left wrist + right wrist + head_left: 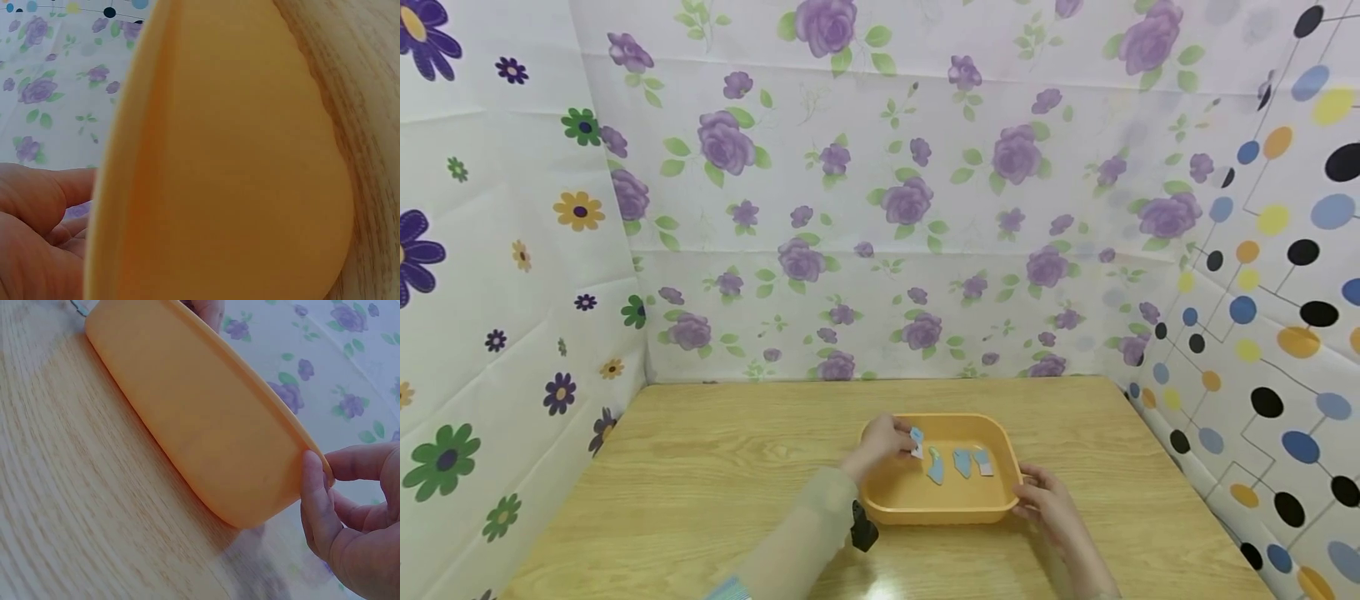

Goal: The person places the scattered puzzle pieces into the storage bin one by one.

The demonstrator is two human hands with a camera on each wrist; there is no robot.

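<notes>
An orange plastic tray [940, 504] stands on the wooden table. Inside it lie a curved blue-and-green piece [936, 468], a pointed light blue piece [962, 463] and a blue-and-pink piece [983, 463]. My left hand [883, 442] reaches over the tray's left side and pinches a small light blue and white flat piece [917, 442]. In the left wrist view the tray wall [250, 156] hides that hand's fingertips. At the tray's right side, my right hand [362, 519] pinches the rim between thumb and fingers.
The wooden table [722, 450] carries the tray near its front. Behind it hangs a purple-rose cloth [850, 208], with a flowered cloth [497, 250] on the left and a dotted one [1285, 350] on the right. A black wrist device [863, 528] is under the left forearm.
</notes>
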